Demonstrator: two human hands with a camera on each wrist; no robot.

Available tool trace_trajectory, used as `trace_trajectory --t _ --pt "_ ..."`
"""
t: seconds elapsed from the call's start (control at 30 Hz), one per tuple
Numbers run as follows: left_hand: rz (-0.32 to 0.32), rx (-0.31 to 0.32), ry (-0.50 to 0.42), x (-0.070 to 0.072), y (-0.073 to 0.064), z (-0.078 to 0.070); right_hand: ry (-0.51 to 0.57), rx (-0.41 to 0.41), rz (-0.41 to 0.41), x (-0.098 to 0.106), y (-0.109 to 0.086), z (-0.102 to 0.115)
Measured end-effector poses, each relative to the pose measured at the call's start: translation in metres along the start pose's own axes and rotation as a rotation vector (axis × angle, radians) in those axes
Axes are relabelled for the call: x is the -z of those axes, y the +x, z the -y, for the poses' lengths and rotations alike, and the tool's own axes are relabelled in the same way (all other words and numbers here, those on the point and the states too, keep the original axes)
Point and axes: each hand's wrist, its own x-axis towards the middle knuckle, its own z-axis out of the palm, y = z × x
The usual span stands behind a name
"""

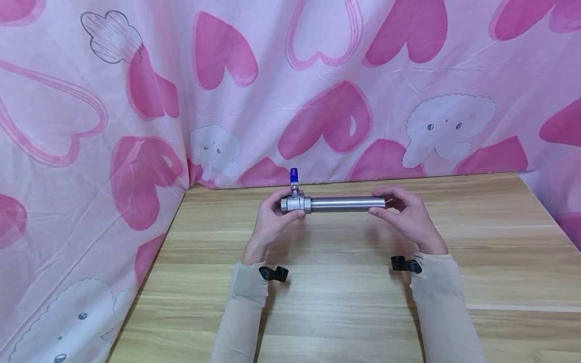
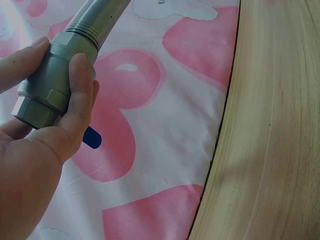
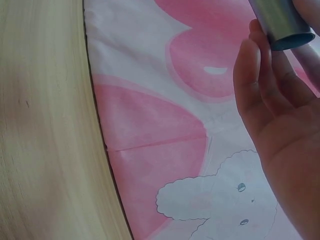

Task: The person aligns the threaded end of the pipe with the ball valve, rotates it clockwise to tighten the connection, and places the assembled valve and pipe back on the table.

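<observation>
A metal ball valve [image 1: 296, 203] with a blue lever handle [image 1: 294, 175] is joined to a straight steel pipe [image 1: 347, 203]; the two lie level above the table. My left hand [image 1: 270, 220] grips the valve body between thumb and fingers. In the left wrist view some thread shows on the pipe [image 2: 102, 17] where it enters the valve's hex end. At the pipe's other end, my right hand [image 1: 410, 217] pinches it with thumb and fingers. The right wrist view shows the pipe's open rim [image 3: 292, 41] between those fingers.
Beneath the hands spreads a wood-grain table [image 1: 336, 302]. A pink curtain [image 1: 272, 101] with hearts and cartoon animals hangs along its back and left edges. Black wrist mounts [image 1: 274, 274] sit at both sleeve cuffs.
</observation>
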Motion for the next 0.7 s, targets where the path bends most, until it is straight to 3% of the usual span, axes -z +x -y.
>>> trace_trajectory --t 0.7 --pt "-0.006 0.006 0.013 -0.001 -0.0011 -0.0004 0.04 0.039 0.033 -0.0012 0.0001 -0.0001"
